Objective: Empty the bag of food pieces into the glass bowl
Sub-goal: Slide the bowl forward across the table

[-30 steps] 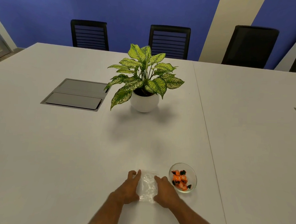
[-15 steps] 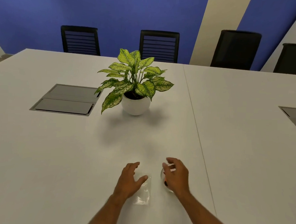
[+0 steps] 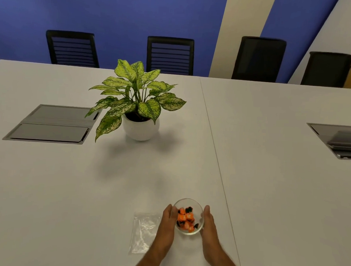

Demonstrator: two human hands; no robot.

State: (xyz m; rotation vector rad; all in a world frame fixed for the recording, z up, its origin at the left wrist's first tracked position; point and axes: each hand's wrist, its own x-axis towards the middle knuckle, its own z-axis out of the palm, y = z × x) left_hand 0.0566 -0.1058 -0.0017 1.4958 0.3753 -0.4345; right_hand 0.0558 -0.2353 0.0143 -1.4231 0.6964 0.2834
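A small glass bowl stands on the white table near the front edge, holding several orange and black food pieces. My left hand lies against the bowl's left side and my right hand against its right side, cupping it between them. A clear plastic bag lies flat and looks empty just left of my left hand, which partly covers its right edge.
A potted plant in a white pot stands mid-table. Grey cable hatches sit in the table at left and right. Black chairs line the far edge. A seam runs down the table.
Both hands left the bag and moved right to the bowl. The left hand, which rested on the bag, now touches the bowl's left side; the bag lies alone.
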